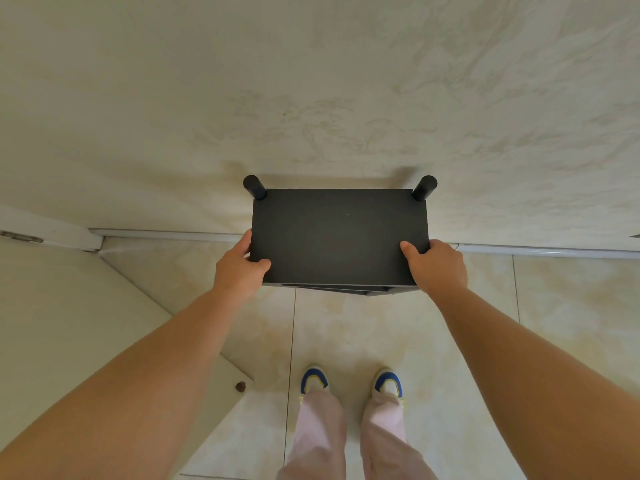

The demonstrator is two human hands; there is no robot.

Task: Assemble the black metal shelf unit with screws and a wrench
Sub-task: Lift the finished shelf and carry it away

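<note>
From the head camera, looking straight down, the black shelf unit (pixel 339 237) is standing upright against a pale marbled wall (pixel 311 81), directly in front of the person's shoes (pixel 349 381). The left hand (pixel 239 268) is gripping the near left corner of the top board, thumb lying on top and fingers curling round the side edge; the right hand (pixel 436 266) is gripping the near right corner in the same way, thumb on top and fingers wrapping under. The board's long axis is running left to right, across the line of the arms, so both hands are sitting at opposite ends and about equally near; any shift toward or along the wall would, I judge, be turning on this two-handed hold. The top is showing as a flat, matte black rectangle with a fine texture. Two round black post ends (pixel 254 187) are rising at the far corners beside the wall, and edges of lower shelves are peeking out under the near rim. No screws or wrench are showing, and the unit appears largely assembled.
</note>
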